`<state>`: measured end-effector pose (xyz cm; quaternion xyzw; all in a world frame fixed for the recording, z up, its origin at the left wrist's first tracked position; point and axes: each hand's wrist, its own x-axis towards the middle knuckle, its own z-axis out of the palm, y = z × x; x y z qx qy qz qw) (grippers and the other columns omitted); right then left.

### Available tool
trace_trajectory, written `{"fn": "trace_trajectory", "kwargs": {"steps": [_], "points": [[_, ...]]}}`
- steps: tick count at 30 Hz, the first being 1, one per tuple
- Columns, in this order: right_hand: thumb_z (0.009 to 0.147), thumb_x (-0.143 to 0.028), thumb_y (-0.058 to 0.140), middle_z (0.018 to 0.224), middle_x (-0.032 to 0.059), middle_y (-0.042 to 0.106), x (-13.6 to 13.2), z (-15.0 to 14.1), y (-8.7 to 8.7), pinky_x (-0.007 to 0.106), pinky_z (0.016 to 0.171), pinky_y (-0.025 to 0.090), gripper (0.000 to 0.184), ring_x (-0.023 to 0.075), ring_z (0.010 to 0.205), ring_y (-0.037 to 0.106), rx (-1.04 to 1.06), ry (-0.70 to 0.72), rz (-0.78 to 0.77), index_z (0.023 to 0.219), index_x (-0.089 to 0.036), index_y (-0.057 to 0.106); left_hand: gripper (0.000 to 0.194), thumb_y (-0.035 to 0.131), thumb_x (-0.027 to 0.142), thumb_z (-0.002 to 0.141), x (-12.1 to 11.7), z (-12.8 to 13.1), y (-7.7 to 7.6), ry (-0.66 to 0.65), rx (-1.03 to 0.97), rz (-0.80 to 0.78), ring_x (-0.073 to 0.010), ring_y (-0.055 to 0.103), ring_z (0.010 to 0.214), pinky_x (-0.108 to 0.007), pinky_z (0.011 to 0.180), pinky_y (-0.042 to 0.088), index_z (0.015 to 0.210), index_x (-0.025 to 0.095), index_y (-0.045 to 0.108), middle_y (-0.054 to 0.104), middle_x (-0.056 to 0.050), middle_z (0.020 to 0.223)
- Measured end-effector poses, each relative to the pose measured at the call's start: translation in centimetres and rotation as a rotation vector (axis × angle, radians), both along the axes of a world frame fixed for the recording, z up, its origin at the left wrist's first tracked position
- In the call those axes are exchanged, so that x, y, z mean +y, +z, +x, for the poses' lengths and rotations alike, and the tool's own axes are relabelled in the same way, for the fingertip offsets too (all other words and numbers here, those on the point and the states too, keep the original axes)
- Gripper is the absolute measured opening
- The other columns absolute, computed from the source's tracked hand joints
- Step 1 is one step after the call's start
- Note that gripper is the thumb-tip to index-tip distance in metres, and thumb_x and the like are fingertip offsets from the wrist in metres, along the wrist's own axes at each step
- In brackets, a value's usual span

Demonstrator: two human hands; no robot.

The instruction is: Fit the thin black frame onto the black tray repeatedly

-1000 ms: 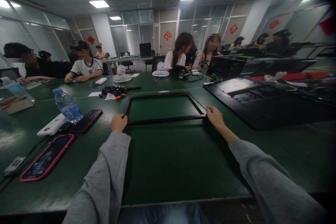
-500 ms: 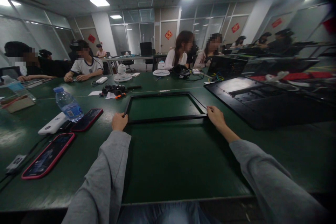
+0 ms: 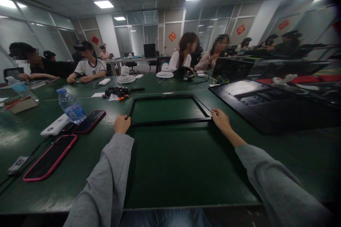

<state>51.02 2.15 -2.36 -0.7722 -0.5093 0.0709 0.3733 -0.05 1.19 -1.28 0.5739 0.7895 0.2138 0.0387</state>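
Observation:
A thin black rectangular frame (image 3: 170, 122) is held by its two sides over the green table (image 3: 186, 170). Its inside is open, and the green tabletop shows through. My left hand (image 3: 122, 124) is closed on the frame's near left corner. My right hand (image 3: 220, 118) pinches the near right corner between thumb and fingers. The near bar looks slightly raised, with a shadow under it; whether the far bar touches the table I cannot tell.
Left of the frame are a water bottle (image 3: 70, 106), a white power bank (image 3: 55, 125), a phone (image 3: 90, 122) and a red-cased phone (image 3: 50, 158). A large black panel (image 3: 255, 110) lies on the right. Beyond are dark tangled gear (image 3: 114, 91), small white fans (image 3: 126, 79) and seated people.
Both hands keep their grip on the frame, which has hardly moved. The view has shifted slightly. The red-cased phone's screen has gone dark.

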Motion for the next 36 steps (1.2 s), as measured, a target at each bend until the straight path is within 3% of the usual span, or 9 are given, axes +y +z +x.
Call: {"fn": "trace_trajectory", "kwargs": {"steps": [27, 36], "points": [[0.089, -0.032, 0.046, 0.103, 0.0132, 0.072, -0.09, -0.05, -0.04, 0.036, 0.088, 0.047, 0.039, 0.026, 0.097, 0.065, 0.013, 0.002, 0.011, 0.115, -0.017, 0.07, 0.045, 0.047, 0.044, 0.092, -0.17, 0.14, 0.14, 0.009, 0.002, 0.007, -0.0278, 0.06, 0.116, -0.035, 0.092, 0.046, 0.122, 0.02, 0.071, 0.063, -0.014, 0.128], [0.091, -0.031, 0.043, 0.112, 0.0145, 0.07, -0.46, -0.48, 0.55, 0.035, 0.09, 0.046, 0.043, 0.0261, 0.103, 0.064, -0.007, -0.004, -0.045, 0.123, -0.015, 0.068, 0.045, 0.046, 0.043, 0.092, 0.02, -0.03, -0.13, -0.007, 0.01, 0.012, -0.0273, 0.061, 0.115, -0.034, 0.093, 0.045, 0.121, 0.018, 0.072, 0.063, -0.016, 0.126]]}}
